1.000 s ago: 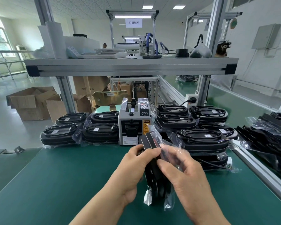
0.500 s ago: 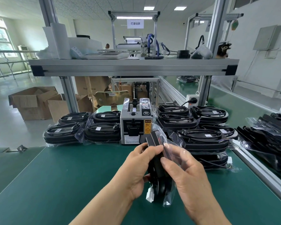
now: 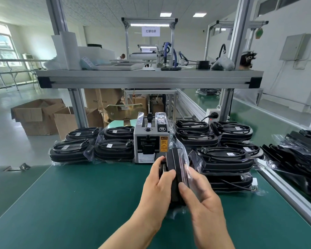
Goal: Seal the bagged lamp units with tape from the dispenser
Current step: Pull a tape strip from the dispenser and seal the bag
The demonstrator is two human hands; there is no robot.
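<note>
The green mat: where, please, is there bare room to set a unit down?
Bare mat spreads left of the left hand, before the left stacks and tape dispenser. A narrower strip lies between right hand and rail. The right stacks crowd the back.

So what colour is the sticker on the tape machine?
Orange-yellow sticker with black print, shown best in the head view.

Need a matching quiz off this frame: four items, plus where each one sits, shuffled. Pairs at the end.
Items
1. tape dispenser
2. held lamp unit
3. open cardboard box
4. white sign

Places
A. on the floor, left of the bench
B. high on a far frame
C. gripped by the left hand and right hand
D. on the bench, between lamp stacks

Pairs: 1-D, 2-C, 3-A, 4-B
</note>
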